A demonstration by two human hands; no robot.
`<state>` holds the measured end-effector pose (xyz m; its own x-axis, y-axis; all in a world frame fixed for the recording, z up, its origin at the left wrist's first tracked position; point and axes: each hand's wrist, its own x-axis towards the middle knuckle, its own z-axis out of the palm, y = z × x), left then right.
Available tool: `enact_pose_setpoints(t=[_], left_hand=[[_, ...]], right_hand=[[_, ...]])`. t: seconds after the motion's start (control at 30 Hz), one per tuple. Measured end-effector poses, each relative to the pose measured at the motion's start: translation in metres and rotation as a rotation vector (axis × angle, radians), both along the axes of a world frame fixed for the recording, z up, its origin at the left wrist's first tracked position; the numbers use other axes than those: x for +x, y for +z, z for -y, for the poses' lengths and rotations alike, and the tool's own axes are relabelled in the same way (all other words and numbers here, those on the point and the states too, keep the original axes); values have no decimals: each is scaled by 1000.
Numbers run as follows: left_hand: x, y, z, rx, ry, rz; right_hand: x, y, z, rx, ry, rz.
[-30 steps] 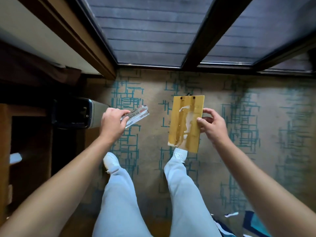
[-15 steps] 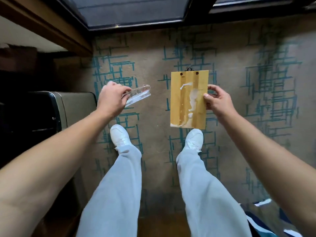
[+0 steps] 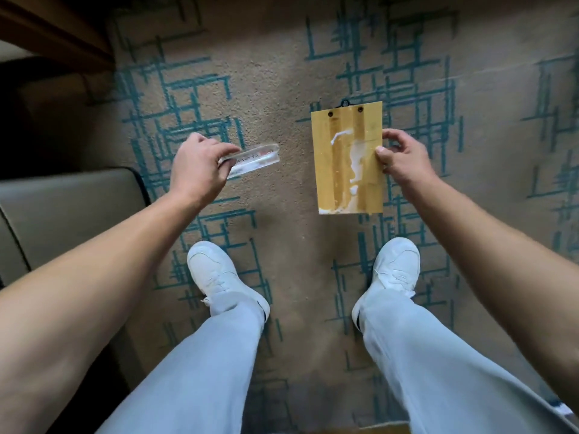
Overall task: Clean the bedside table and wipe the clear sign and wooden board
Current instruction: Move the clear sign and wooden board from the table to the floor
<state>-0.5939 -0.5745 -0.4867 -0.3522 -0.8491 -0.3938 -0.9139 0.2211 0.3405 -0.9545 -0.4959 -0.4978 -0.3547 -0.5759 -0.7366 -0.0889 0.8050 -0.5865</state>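
Observation:
My left hand grips one end of the clear sign, a thick transparent block with small print, held flat above the carpet. My right hand pinches the right edge of the wooden board, a yellow rectangular panel with a black hanger loop at its top. A white smear runs down the board's middle and pools along its bottom edge. Both objects hang in the air in front of my legs. The bedside table is out of view.
Beige carpet with teal line patterns covers the floor. A grey padded seat with a dark edge stands at the left. Dark wooden trim crosses the top left. My white shoes are planted below the held objects.
The view has tilted down, so the window has left the frame and my feet show fully. Both hands keep their hold on the sign and the board, which stay about the same distance apart.

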Motion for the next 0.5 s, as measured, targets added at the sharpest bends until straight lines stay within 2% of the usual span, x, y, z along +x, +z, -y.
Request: enact_pose_setpoints(t=[0.2,0.5], left_hand=[[-12,-35,9,-24,-23,-25],[-14,-57,10,-34,-12,-7]], right_hand=[[3,-40,14,-10,44,-32],[3,-55,29,-5,35,14]])
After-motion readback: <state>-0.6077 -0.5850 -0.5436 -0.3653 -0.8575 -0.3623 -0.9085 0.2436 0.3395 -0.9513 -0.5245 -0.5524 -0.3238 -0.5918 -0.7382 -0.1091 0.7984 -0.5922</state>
